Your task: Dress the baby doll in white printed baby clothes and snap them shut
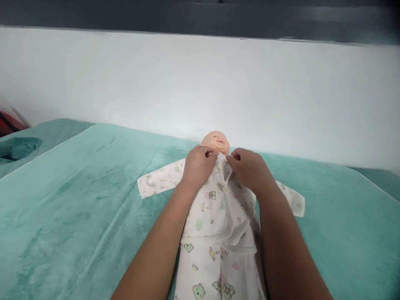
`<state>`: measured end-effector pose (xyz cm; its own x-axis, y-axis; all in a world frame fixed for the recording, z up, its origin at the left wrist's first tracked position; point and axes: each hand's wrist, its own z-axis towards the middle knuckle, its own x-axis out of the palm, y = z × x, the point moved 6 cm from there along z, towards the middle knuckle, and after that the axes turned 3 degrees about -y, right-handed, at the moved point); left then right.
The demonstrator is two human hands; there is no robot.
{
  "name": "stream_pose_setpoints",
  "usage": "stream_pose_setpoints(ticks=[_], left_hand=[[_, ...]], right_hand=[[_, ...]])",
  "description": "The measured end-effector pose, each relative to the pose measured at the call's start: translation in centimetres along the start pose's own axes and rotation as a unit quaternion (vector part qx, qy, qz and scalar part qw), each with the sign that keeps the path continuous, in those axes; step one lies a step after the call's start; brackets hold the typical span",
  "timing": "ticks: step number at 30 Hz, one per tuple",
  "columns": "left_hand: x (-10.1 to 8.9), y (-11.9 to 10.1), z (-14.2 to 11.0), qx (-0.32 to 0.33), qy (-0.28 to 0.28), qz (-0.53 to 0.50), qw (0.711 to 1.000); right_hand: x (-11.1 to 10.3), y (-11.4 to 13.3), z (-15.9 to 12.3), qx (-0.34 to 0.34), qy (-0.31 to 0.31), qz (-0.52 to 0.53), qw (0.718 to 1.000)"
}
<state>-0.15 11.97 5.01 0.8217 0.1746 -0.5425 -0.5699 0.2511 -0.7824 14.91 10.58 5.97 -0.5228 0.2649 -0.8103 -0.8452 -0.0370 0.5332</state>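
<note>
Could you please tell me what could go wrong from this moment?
1. The left hand and right hand are at the collar, close below the doll's head, so an upward pull might bring cloth over its chin.
2. The front of the jacket gapes just below the collar, so its two edges could end up uneven.
3. The cloth is creased on the picture's right side and might twist.

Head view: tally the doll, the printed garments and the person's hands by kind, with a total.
Doll: 1
Printed top: 1
Printed trousers: 1
Hands, left hand and right hand: 2
Total: 5
</note>
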Motion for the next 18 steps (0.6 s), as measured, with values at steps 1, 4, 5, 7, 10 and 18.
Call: stream_pose_setpoints(ticks=[1,4,5,7,10,18], left_hand=[[0.1,0.0,0.0,0.007,0.01,-0.003,1.0],[0.1,0.4,0.2,0.0,0.012,-0.032,0.999],[0.1,0.5,0.3,-0.004,0.008,-0.041,0.999],[-0.1,0.5,0.3,-0.006,-0.002,-0.061,0.998],[-0.4,0.3,0.3,-0.013,-0.022,-0.12,0.992],[-0.1,-0.8,-0.4,-0.021,0.022,-0.171,0.985]], right_hand=[[0.0,0.0,0.2,0.009,-0.015,0.024,1.0],[0.2,0.4,0.4,0.023,-0.079,0.089,0.993],[0.4,0.7,0.4,0.02,-0.094,0.107,0.99],[0.8,1.2,0.3,0.015,-0.106,0.14,0.984],[1.2,1.1,-0.3,0.033,-0.098,0.189,0.977],[2.1,-1.0,-2.3,0.078,-0.127,0.404,0.902]])
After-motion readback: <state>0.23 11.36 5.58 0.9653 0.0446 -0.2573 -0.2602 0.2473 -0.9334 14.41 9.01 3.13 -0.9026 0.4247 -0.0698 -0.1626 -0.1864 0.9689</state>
